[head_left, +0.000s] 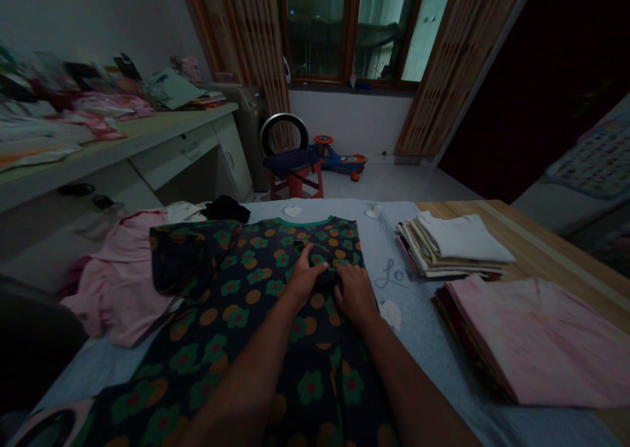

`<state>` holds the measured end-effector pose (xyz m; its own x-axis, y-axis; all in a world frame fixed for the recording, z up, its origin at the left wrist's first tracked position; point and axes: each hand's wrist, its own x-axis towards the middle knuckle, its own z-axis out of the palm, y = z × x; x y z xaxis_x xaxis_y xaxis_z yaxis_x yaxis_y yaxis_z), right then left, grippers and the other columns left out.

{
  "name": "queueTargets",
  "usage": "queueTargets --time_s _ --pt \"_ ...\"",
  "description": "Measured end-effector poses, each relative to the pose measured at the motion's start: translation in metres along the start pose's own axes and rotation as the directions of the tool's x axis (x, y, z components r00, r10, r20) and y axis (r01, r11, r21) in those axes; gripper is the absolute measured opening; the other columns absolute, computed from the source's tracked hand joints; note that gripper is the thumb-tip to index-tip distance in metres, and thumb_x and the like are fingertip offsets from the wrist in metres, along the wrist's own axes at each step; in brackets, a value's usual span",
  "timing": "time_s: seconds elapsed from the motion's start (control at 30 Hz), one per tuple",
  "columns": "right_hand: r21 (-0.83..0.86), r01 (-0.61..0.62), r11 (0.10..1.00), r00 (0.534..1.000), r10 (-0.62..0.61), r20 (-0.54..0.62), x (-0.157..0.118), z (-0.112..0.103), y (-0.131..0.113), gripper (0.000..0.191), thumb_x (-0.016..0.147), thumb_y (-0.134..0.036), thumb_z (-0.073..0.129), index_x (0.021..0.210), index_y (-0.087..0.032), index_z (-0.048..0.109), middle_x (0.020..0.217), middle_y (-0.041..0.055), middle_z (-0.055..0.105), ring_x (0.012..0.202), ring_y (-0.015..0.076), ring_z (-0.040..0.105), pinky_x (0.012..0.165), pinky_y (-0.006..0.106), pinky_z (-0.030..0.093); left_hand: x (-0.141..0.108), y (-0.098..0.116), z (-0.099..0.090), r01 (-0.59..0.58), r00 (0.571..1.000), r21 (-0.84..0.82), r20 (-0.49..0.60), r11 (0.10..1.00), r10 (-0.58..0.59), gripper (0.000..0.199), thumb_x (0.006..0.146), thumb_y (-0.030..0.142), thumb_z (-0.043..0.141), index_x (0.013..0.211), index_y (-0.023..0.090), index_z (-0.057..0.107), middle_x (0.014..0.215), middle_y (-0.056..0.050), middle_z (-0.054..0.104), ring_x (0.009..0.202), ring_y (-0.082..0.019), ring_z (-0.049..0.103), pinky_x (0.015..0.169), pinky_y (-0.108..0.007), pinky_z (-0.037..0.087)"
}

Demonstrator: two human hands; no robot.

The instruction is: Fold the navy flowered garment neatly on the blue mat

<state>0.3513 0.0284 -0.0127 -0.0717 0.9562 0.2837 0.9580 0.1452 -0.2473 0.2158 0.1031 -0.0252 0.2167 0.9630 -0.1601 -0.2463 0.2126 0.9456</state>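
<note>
A dark garment [253,276] with green flowers and orange dots lies spread on the light blue cloth, its green-edged neckline at the far end. One sleeve [180,256] sticks out to the left; on the right side the fabric is folded inward. My left hand [302,276] is closed on a bit of the folded fabric near the upper middle, thumb raised. Just to its right, my right hand [355,293] has its fingers curled on the same fold near the right edge. The fabric under the fingertips is partly hidden.
To the right are a stack of folded white and beige clothes [457,243] and a stack topped with pink [546,342]. A loose pink garment [118,276] and a black cloth [226,209] lie left. Beyond stand a red stool [295,183] and a toy car [339,161].
</note>
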Motion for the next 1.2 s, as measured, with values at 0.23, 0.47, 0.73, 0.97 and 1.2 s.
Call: queueTargets --time_s 0.23,0.47,0.73,0.97,1.2 --pt "-0.030 0.049 0.998 0.998 -0.048 0.050 -0.001 -0.002 -0.001 0.015 0.085 -0.020 0.054 0.096 -0.019 0.065 0.104 0.0103 0.062 0.097 0.0254 0.049 0.085 0.038 0.034 0.000 0.001 -0.004 -0.022 0.999 0.017 0.033 1.000 0.022 0.091 0.070 0.021 0.074 0.150 0.017 0.030 0.123 -0.011 0.066 0.103 -0.021 0.065 0.093 -0.034 0.052" --pt "0.017 0.075 0.997 0.997 -0.075 0.011 -0.002 -0.004 -0.003 0.013 0.086 -0.027 0.058 0.095 -0.019 0.062 0.101 0.0089 0.061 0.095 0.0248 0.049 0.084 0.037 0.035 0.001 0.001 -0.008 -0.086 0.996 0.261 -0.011 0.962 0.092 0.087 0.068 0.018 0.073 0.147 0.020 0.038 0.119 -0.007 0.067 0.100 -0.020 0.065 0.094 -0.034 0.050" --pt "0.097 0.042 0.994 0.999 -0.043 0.006 0.000 0.006 -0.003 0.025 0.083 -0.017 0.055 0.108 -0.018 0.056 0.103 0.0093 0.063 0.096 0.0244 0.052 0.085 0.035 0.039 0.003 0.002 -0.005 -0.025 1.000 0.251 0.006 0.968 0.025 0.075 0.071 0.017 0.064 0.143 0.021 0.043 0.100 -0.002 0.069 0.083 -0.015 0.065 0.080 -0.028 0.053" --pt "0.124 0.005 0.992 0.999 -0.010 0.036 0.000 0.002 -0.002 0.024 0.080 -0.011 0.051 0.102 -0.016 0.060 0.099 0.0093 0.065 0.093 0.0230 0.056 0.085 0.033 0.041 0.013 0.010 -0.004 -0.019 0.994 0.224 -0.098 0.975 0.042 0.065 0.072 0.015 0.062 0.136 0.020 0.050 0.101 -0.004 0.069 0.079 -0.015 0.065 0.076 -0.027 0.053" --pt "0.132 0.007 0.991 1.000 -0.006 -0.008 0.001 0.003 -0.003 0.018 0.096 -0.027 0.046 0.094 -0.020 0.063 0.090 0.0060 0.067 0.088 0.0212 0.059 0.080 0.031 0.041 0.050 0.035 -0.005 0.051 0.973 0.449 -0.224 0.892 0.057 0.045 0.068 0.015 0.067 0.114 0.016 0.065 0.094 -0.007 0.071 0.087 -0.022 0.068 0.078 -0.030 0.052"
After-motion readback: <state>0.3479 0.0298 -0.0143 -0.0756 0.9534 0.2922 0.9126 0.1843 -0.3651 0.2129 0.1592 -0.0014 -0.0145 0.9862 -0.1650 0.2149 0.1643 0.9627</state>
